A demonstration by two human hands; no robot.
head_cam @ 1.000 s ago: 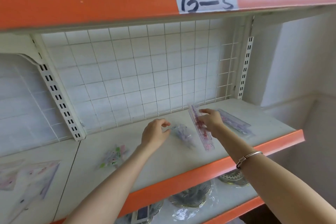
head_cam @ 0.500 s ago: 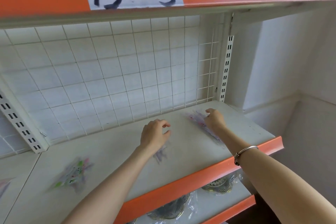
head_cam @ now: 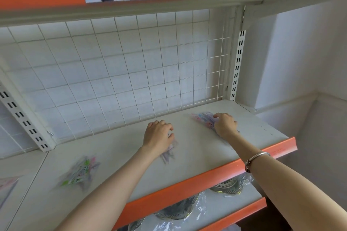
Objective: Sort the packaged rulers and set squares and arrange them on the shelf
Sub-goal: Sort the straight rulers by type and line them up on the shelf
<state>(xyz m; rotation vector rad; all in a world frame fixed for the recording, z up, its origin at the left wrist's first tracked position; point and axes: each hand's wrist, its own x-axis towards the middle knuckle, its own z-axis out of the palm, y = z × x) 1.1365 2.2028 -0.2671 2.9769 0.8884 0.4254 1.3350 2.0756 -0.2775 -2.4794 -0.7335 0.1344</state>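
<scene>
The ruler packs (head_cam: 203,119) lie at the far right of the shelf (head_cam: 206,171). Their long axis runs from far-left to near-right, slanted against the shelf's orange front lip. My right hand (head_cam: 225,125) sits right on top of them, so it is the nearer hand by a long way. Its fingers are bent down over the wrapping and hold the pack against the shelf board, and one fingertip reaches toward the far end. The wrist comes in low from the near right, roughly along the pack's length. I judge that squaring the pack to the wire grid (head_cam: 112,73) behind it would take a turn of that wrist, not a reach.

My left hand (head_cam: 158,135) is well apart from the rulers, toward the middle of the shelf, knuckles up and fingers curled. A small packet (head_cam: 169,153) shows blurred just under the palm and wrist, on the near side. I cannot tell whether the fingers pinch it or only rest over it, nor whether it holds a ruler or a set square. A green packet (head_cam: 80,172) lies farther left and nearer the edge, touched by neither hand. The left hand would be the one to fetch it.
</scene>
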